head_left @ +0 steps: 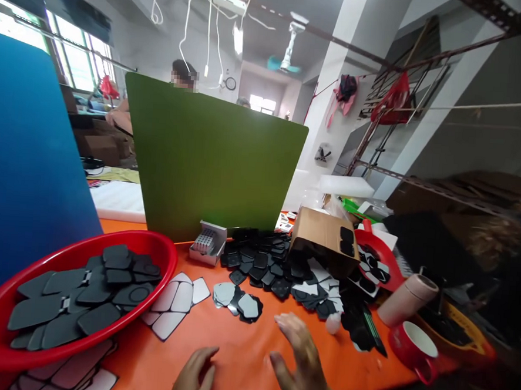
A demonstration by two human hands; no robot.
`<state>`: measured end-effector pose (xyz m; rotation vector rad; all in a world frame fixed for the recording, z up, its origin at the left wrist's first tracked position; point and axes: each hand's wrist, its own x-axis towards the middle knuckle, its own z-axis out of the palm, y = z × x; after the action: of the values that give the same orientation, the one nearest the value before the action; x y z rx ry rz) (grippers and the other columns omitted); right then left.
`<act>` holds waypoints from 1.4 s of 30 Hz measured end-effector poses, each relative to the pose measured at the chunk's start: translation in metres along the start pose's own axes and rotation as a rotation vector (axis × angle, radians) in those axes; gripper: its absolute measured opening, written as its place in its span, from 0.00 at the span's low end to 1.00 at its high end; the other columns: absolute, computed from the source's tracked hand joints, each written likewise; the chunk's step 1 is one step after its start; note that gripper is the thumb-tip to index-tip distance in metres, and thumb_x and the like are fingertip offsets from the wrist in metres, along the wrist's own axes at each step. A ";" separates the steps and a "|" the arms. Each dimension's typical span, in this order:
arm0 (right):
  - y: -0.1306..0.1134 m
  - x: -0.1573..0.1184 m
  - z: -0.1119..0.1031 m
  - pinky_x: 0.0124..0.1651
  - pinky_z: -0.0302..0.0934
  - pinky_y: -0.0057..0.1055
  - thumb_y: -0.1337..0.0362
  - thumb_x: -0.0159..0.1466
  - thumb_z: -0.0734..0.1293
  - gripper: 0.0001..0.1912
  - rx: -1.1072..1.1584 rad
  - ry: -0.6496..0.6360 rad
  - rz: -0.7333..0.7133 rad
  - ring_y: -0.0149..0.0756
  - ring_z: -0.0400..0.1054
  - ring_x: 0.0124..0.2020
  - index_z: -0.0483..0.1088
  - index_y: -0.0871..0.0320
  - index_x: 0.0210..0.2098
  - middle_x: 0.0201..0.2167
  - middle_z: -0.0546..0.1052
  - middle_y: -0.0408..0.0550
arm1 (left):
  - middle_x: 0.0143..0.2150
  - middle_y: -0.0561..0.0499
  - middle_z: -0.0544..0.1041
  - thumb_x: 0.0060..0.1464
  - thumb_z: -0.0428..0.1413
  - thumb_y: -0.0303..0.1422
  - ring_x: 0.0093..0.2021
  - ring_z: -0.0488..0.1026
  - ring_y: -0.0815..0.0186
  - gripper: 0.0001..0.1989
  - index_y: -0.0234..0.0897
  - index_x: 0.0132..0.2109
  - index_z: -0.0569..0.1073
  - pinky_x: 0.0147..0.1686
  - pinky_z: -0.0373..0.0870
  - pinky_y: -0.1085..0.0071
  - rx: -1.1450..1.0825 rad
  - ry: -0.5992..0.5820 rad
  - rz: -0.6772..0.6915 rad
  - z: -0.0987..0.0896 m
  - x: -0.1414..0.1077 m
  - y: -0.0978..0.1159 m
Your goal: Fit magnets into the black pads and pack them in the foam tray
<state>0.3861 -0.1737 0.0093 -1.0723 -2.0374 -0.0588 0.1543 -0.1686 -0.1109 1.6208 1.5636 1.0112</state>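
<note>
My right hand (300, 359) is over the orange tabletop with fingers stretched forward and thumb apart, nothing in it. At the bottom edge, my left hand (195, 374) shows loosely curved fingers with a gap to the thumb, and I see nothing held. Just ahead of my hands lies a small pile of grey and black rounded flat pieces (248, 306). Beyond it spreads a large heap of black pieces (260, 261). Black-edged pale sheets (174, 298) lie to the left, partly under the rim of a red basin (169, 249) full of dark grey flat pieces (96, 291).
Green (218, 163) and blue (28, 157) panels stand behind the table. A small white box (208, 243), a cardboard box (324, 231), a pinkish tumbler (407, 299) and a red mug (413, 348) sit around the work area. A person (185, 75) is partly visible beyond the green panel.
</note>
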 end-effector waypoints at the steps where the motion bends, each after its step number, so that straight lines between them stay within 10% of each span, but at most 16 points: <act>1: 0.005 -0.007 0.010 0.50 0.58 0.45 0.66 0.57 0.58 0.28 0.015 -0.088 0.075 0.45 0.59 0.51 0.50 0.48 0.56 0.48 0.66 0.49 | 0.43 0.47 0.74 0.50 0.48 0.38 0.45 0.70 0.61 0.15 0.38 0.42 0.72 0.46 0.67 0.67 -0.011 -0.012 -0.014 -0.002 0.000 -0.001; 6: 0.035 -0.022 0.052 0.46 0.60 0.36 0.63 0.59 0.56 0.14 0.112 -0.407 0.439 0.41 0.65 0.44 0.67 0.54 0.42 0.40 0.71 0.49 | 0.44 0.46 0.73 0.52 0.46 0.37 0.46 0.69 0.61 0.14 0.38 0.42 0.71 0.47 0.65 0.67 0.089 -0.134 -0.031 -0.024 -0.013 -0.007; 12: 0.068 0.004 0.116 0.57 0.45 0.39 0.55 0.56 0.60 0.31 0.012 -0.548 0.550 0.45 0.46 0.59 0.53 0.58 0.57 0.59 0.53 0.53 | 0.43 0.49 0.72 0.53 0.45 0.36 0.45 0.69 0.63 0.12 0.41 0.41 0.71 0.46 0.64 0.68 0.268 -0.281 0.036 -0.056 -0.012 0.002; 18: 0.076 0.014 0.175 0.60 0.34 0.39 0.52 0.60 0.55 0.31 -0.111 -0.569 0.567 0.43 0.39 0.61 0.52 0.61 0.58 0.60 0.50 0.55 | 0.44 0.46 0.72 0.52 0.46 0.32 0.46 0.68 0.62 0.13 0.38 0.43 0.69 0.47 0.64 0.66 0.304 -0.192 0.075 -0.041 0.030 0.007; 26: 0.087 -0.007 0.178 0.60 0.34 0.43 0.48 0.58 0.55 0.36 -0.122 -0.491 0.400 0.44 0.39 0.61 0.49 0.63 0.59 0.60 0.49 0.52 | 0.47 0.47 0.71 0.50 0.47 0.29 0.48 0.67 0.65 0.14 0.40 0.45 0.70 0.48 0.64 0.69 0.385 -0.088 0.153 -0.025 0.058 0.026; 37: 0.083 -0.006 0.170 0.60 0.40 0.40 0.54 0.60 0.56 0.29 -0.089 -0.359 0.391 0.42 0.46 0.59 0.54 0.63 0.56 0.57 0.57 0.52 | 0.50 0.42 0.68 0.52 0.46 0.38 0.51 0.63 0.53 0.18 0.35 0.47 0.69 0.51 0.58 0.55 0.764 0.181 0.092 -0.164 0.078 0.010; 42: 0.080 0.000 0.169 0.60 0.39 0.37 0.52 0.57 0.59 0.33 -0.057 -0.436 0.464 0.41 0.46 0.59 0.51 0.62 0.58 0.58 0.56 0.52 | 0.54 0.43 0.64 0.52 0.45 0.37 0.52 0.62 0.56 0.19 0.37 0.51 0.64 0.51 0.58 0.59 0.840 0.260 0.240 -0.132 0.063 0.004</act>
<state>0.3347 -0.0581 -0.1283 -1.6839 -2.1077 0.3881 0.0396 -0.1135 -0.0385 2.3470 2.1889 0.7282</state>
